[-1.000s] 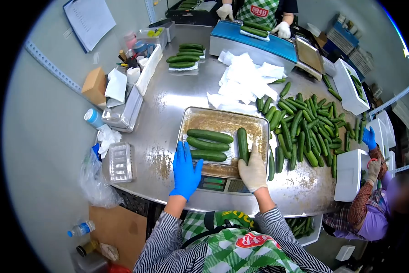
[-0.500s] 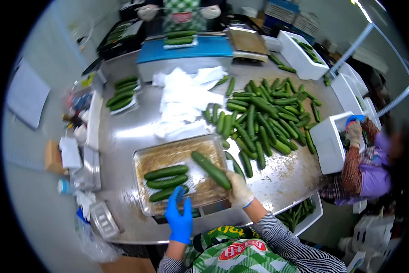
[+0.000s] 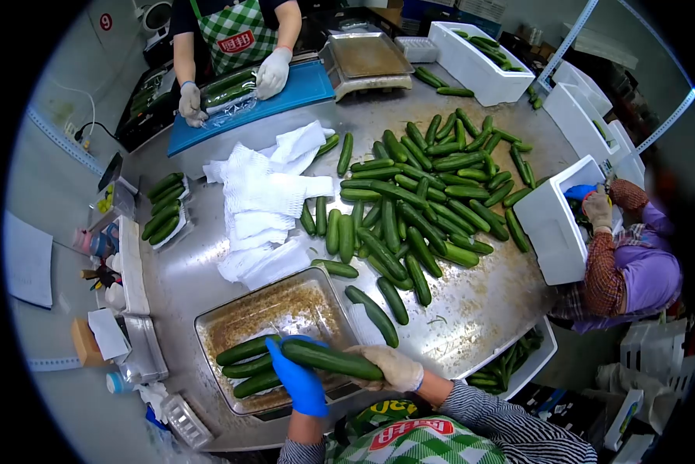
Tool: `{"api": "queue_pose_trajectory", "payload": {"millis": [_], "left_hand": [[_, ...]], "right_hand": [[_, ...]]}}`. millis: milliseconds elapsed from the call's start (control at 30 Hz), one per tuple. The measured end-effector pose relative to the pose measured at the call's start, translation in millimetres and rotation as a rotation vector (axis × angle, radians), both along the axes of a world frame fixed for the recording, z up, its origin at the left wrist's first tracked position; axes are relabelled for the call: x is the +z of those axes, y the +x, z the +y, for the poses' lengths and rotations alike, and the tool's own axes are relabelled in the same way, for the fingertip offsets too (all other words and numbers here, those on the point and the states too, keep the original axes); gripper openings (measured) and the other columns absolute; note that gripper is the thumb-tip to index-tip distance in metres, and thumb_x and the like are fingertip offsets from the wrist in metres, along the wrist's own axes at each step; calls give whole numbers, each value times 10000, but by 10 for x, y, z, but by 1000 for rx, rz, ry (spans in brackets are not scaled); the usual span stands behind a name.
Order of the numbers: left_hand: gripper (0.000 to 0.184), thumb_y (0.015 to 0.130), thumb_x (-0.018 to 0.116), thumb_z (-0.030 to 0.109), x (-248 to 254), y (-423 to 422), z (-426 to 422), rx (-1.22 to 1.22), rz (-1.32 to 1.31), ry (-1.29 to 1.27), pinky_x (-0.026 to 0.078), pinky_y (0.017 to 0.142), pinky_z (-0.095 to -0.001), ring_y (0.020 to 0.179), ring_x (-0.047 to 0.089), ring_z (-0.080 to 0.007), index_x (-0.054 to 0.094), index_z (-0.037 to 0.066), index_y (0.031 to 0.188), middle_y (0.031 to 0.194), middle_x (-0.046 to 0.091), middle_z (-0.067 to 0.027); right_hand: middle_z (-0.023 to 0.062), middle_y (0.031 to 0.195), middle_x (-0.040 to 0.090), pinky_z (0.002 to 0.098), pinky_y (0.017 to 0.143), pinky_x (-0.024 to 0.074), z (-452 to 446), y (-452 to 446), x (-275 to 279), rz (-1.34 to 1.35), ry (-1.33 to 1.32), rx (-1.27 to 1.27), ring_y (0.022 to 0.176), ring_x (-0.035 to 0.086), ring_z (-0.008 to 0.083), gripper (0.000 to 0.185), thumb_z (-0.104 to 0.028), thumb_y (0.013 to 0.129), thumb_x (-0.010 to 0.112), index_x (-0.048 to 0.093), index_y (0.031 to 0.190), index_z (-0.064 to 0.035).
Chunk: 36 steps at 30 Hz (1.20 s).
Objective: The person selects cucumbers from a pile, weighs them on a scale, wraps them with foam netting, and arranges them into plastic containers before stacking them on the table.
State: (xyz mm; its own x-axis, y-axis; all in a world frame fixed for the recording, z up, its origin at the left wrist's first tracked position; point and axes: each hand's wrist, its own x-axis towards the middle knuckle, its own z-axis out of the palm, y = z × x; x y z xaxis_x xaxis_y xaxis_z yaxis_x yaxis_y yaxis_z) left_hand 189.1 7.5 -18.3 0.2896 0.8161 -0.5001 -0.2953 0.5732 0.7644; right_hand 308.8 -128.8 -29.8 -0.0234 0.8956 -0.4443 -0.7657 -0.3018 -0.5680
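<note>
My right hand (image 3: 397, 366), in a white glove, grips the right end of a long green cucumber (image 3: 332, 359). The cucumber's left end lies in my blue-gloved left hand (image 3: 299, 380), with blue fingers showing behind it and at its tip. Below them is a metal tray (image 3: 208, 329) with a brown, stained bottom. Several cucumbers (image 3: 247, 367) lie side by side in its front part, partly covered by my left hand. Two loose cucumbers (image 3: 372, 315) rest on the table just right of the tray, beside a small white piece of netting (image 3: 365, 323).
A big heap of cucumbers (image 3: 432, 201) covers the table's middle. White cloth-like netting (image 3: 262, 205) lies left of it. Across the table, a person's gloved hands (image 3: 274, 73) hold wrapped cucumbers on a blue board (image 3: 301, 83). Another person (image 3: 633, 255) works at a white foam box (image 3: 552, 232).
The cucumber in my right hand has moved down and left relative to my body, and my left hand has closed on its other end. The view has shifted; the person opposite now handles the wrapped cucumbers.
</note>
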Motion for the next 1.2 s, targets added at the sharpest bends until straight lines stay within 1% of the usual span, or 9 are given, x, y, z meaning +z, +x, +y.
{"api": "queue_pose_trajectory", "payload": {"millis": [167,267,400,533,700,800,867,1100,1200], "left_hand": [[552,1007,460,540,-78,52,-288,-78,-78,1,506,916,-444,968,653,-302,544,30,1198,1039,686,-178],[478,1004,501,480,21,36,-364,-26,-18,8,512,909,-437,961,646,-284,553,35,1172,1004,677,-162],[408,1003,512,455,205,26,-305,32,-44,-124,520,731,-382,747,613,-221,568,63,1104,789,627,-91],[411,1013,461,448,247,-33,-348,-61,62,-147,490,634,-328,651,591,-215,527,55,1118,739,631,-108],[368,1020,502,365,222,23,-528,-209,144,-206,514,614,-312,662,628,-184,602,17,1079,753,653,-105],[311,999,560,308,234,91,-603,-417,212,-140,511,622,-297,667,624,-162,607,12,1084,769,645,-84],[209,967,630,191,205,94,-663,-448,143,-169,515,643,-289,702,626,-142,604,23,1090,800,641,-68],[210,913,701,93,120,-203,-606,-454,202,-20,526,675,-274,733,623,-113,592,20,1078,842,637,-40],[290,879,744,154,176,-552,-512,-313,300,95,529,710,-270,794,623,-101,610,25,1102,916,651,-29]], "right_hand": [[130,910,686,334,723,546,154,239,2,-584,5,111,807,682,262,353,-249,1017,486,606,1224,11],[185,1013,691,396,798,554,374,747,68,-1446,341,232,886,685,358,292,-222,965,575,642,1152,-8],[169,1046,690,436,821,537,705,1494,-90,-1734,-296,-468,918,671,349,305,-238,888,662,649,1129,-50],[136,1095,668,478,859,484,967,2243,-107,-2347,-480,-422,1000,608,364,463,-282,827,696,597,1234,-85],[139,1018,701,486,820,524,1164,2886,-431,-2137,-443,-117,955,648,358,405,-299,739,672,700,1103,-124],[195,1109,667,393,920,498,1166,2850,-335,-2142,-229,-385,1043,634,330,400,-216,851,673,622,1199,-24],[197,1096,652,326,917,489,1159,2660,-298,-1772,-16,-617,1035,629,275,393,-210,938,618,562,1259,9],[82,781,646,277,521,453,1008,1207,128,-1192,104,5,634,587,121,469,-423,1035,425,578,1175,-2],[54,784,644,250,560,454,980,722,139,-675,-69,333,656,595,112,544,-498,1024,424,583,1203,-10]]}}
